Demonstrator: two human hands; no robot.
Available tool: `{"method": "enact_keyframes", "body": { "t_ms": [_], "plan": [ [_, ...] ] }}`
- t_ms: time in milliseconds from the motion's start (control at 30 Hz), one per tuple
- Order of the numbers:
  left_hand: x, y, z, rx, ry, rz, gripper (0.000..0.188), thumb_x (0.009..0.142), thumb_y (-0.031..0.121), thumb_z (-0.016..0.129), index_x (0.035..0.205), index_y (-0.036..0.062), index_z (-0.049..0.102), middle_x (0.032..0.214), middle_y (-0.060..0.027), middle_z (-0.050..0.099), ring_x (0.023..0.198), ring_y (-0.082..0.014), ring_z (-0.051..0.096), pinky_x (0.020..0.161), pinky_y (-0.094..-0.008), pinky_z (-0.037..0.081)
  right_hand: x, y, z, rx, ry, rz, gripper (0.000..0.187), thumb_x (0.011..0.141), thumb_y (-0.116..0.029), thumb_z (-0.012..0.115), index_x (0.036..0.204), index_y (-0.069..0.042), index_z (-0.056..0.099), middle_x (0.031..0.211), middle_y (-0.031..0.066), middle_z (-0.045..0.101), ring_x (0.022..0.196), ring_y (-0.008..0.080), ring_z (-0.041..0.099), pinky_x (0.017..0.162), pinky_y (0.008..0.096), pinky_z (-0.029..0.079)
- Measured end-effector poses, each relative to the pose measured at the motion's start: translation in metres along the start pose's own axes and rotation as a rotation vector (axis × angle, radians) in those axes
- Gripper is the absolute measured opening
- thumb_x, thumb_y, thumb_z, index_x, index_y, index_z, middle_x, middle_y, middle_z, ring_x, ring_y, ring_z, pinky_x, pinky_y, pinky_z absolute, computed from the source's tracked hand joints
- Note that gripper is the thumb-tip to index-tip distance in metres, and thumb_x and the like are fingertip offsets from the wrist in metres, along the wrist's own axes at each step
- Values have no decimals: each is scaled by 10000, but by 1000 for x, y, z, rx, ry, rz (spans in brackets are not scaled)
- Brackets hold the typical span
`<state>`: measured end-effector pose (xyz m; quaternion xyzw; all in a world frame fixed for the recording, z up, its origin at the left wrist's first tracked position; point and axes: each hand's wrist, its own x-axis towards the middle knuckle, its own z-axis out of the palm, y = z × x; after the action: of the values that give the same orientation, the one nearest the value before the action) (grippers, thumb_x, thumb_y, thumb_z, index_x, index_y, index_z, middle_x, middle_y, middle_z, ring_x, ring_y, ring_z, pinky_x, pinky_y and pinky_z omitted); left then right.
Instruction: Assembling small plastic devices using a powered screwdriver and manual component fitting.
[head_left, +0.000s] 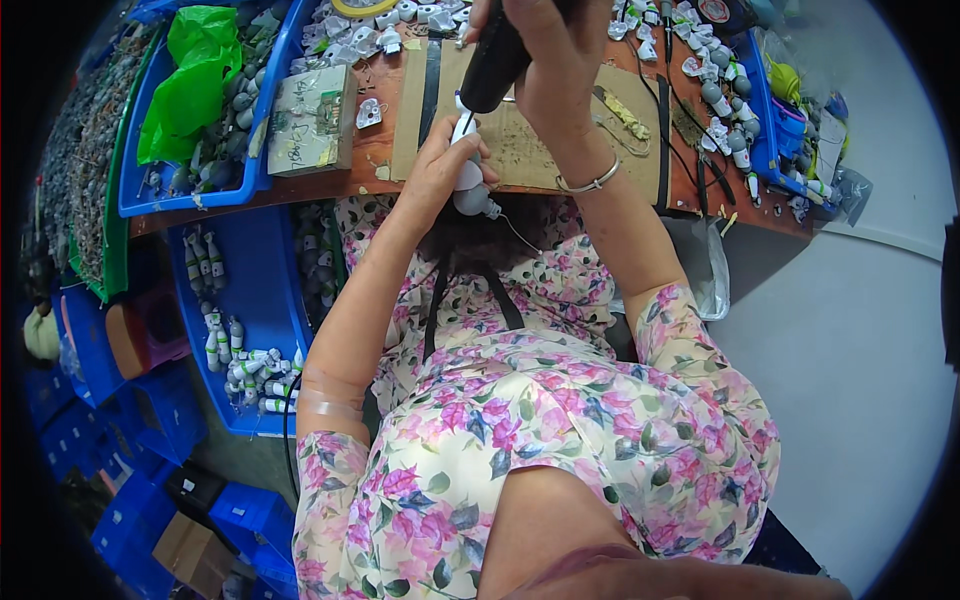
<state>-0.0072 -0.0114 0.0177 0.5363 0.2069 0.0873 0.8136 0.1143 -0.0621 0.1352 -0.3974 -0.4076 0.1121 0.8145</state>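
Note:
My left hand [438,168] is closed round a small white and grey bulb-shaped part [472,198], whose rounded grey end points toward me. A thin pale wire trails from that end over my lap. In my right hand [555,75] is a black, thick-handled power screwdriver [496,62], held above the part with its tip down at the white upper end. Whether the tip touches a screw is hidden. Both hands are over the near edge of a brown cardboard sheet [540,155] lying on the reddish table.
A blue bin [128,190] at the left holds grey parts and a green bag; a labelled box [305,120] stands beside it. Below, another blue bin [245,330] holds white-grey pieces. Loose white parts [345,40] cover the back; pliers [715,180] and a blue tray [765,140] lie right.

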Motion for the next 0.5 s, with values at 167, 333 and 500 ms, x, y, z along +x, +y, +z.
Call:
{"method": "enact_keyframes", "body": {
  "t_ms": [167, 333, 500],
  "plan": [
    [0, -1, -2, -64, -12, -18, 312, 904, 210, 520, 1132, 28, 410, 877, -60, 540, 708, -163, 642, 672, -281, 510, 5, -7, -1, 4, -31, -125, 382, 920, -168, 594, 1230, -65, 397, 814, 46, 541, 639, 107, 544, 557, 246, 463],
    [-1, -2, -2, 8, -11, -10, 346, 879, 163, 561, 1156, 27, 405, 862, -69, 558, 709, -152, 642, 666, -278, 512, -3, -7, -1, 82, -29, -73, 404, 921, -180, 594, 1246, -63, 382, 841, 62, 538, 668, 122, 555, 577, 259, 474],
    [-1, -1, -3, 2, -7, -32, 363, 873, 158, 572, 1164, 20, 404, 847, -70, 567, 709, -150, 644, 663, -278, 514, -5, -6, 0, 80, -22, -44, 449, 908, -203, 617, 1260, -63, 374, 881, 70, 540, 679, 129, 561, 590, 266, 478]
  ]
}}
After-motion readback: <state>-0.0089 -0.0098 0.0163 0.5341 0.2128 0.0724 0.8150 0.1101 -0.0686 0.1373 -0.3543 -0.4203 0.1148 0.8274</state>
